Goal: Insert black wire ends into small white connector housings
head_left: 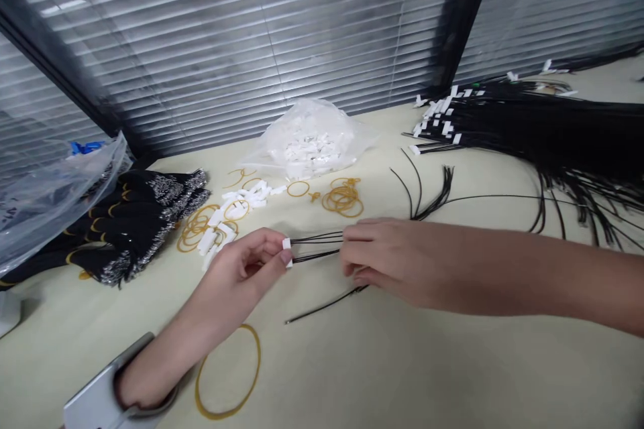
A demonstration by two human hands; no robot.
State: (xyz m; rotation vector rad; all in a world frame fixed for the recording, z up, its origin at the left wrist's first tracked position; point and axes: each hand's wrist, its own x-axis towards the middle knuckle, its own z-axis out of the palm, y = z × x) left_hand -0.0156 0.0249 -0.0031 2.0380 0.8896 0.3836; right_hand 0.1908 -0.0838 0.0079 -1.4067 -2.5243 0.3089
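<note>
Between its thumb and fingers, my left hand (251, 261) pinches a small white connector housing (287, 253). Several thin black wires (316, 238) run from that housing to the right, under my right hand (377, 251). The fingers of my right hand are curled together around these wires, and its fingertips are partly hidden. A loose black wire (322, 307) with a metal tip sticks out below the right hand. Beyond that hand, more black wire ends (435, 198) fan out on the table (322, 375).
Behind my hands stands a clear bag of white housings (312, 144). Loose white housings (219, 224) and rubber bands (343, 198) lie nearby, with a large rubber band (256, 355) in front. Wire bundles (151, 214) lie left, and a pile of wired connectors (528, 124) right.
</note>
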